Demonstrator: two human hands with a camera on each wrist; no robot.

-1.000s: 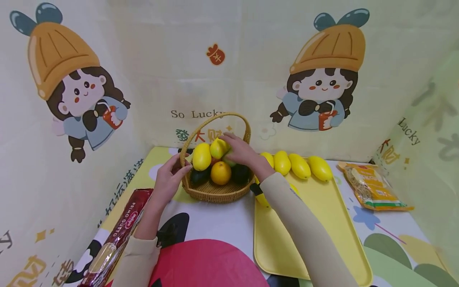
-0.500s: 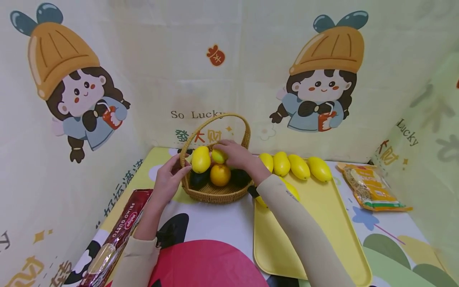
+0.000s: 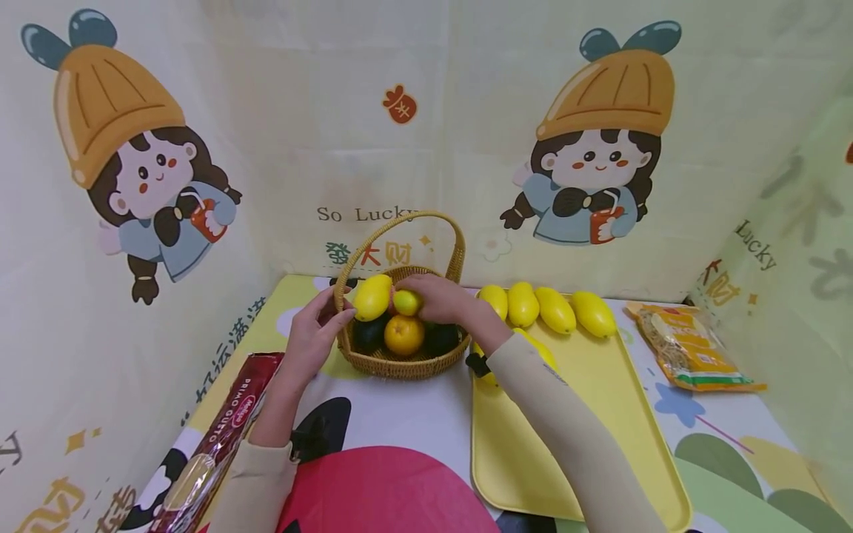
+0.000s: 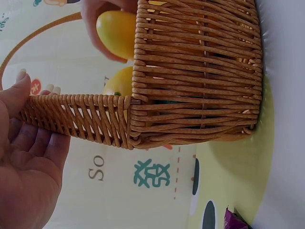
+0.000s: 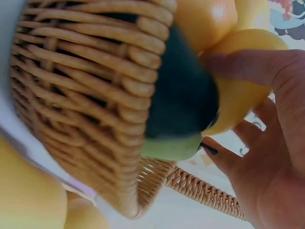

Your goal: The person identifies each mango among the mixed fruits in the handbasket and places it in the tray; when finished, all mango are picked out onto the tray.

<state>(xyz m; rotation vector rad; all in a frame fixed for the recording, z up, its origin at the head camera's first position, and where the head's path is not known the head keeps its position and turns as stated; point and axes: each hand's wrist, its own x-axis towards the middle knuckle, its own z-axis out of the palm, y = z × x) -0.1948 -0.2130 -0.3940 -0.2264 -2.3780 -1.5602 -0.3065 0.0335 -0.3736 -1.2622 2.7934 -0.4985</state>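
Note:
My left hand (image 3: 313, 326) grips the lower left side of the wicker basket's handle (image 4: 76, 119), thumb on one face and fingers on the other. The basket (image 3: 400, 368) stands upright on the table. Inside it, my right hand (image 3: 436, 300) holds a yellow mango (image 3: 407, 302), thumb along its side in the right wrist view. Another mango (image 3: 372, 297) leans at the left, on top. Below are an orange (image 3: 403, 335) and two dark avocados (image 3: 369, 333), one on each side. A green pear (image 5: 174, 149) with a dark stem lies partly hidden behind the right avocado.
Right of the basket lies a yellow tray (image 3: 586, 437) with several mangoes (image 3: 556, 309) along its far edge and others partly under the right sleeve. An orange snack bag (image 3: 696, 346) lies beyond the tray. A long red packet (image 3: 223, 437) is at left.
My right hand has lowered the mango into the basket, above the orange. The orange has shifted slightly forward and left, and the left mango has tilted and sunk a little. My left hand stays put.

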